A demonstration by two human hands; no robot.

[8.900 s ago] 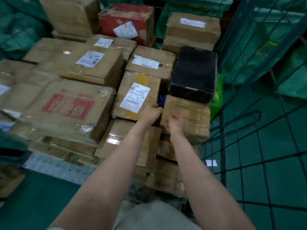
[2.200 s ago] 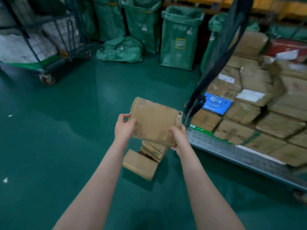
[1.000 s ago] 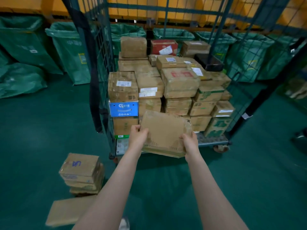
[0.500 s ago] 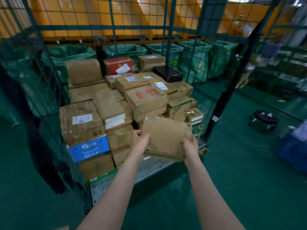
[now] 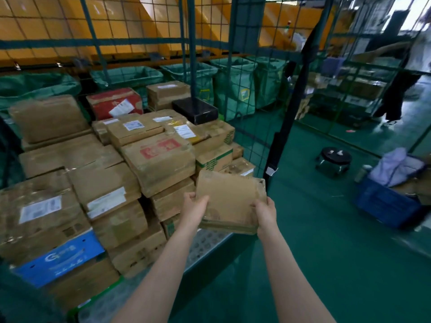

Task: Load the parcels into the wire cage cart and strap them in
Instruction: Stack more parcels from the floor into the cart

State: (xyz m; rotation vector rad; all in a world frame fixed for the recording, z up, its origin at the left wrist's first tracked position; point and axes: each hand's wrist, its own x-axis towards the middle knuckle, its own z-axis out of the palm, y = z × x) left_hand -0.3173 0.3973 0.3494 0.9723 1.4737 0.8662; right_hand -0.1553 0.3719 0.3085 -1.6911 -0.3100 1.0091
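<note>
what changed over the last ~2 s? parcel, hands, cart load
The flat cardboard parcel, held over the floor stack 2.2 s ago, has been carried to the wire cage cart and now hangs above its deck's front edge, not yet set down. The left hand and right hand keep gripping its side edges. The cart's stacked boxes, black box included, look unchanged.

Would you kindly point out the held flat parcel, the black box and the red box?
flat parcel point(image 5: 229, 199): head view, middle of its top face.
black box point(image 5: 194, 109): head view, middle of its top.
red box point(image 5: 102, 104): head view, red face left of its label.
</note>
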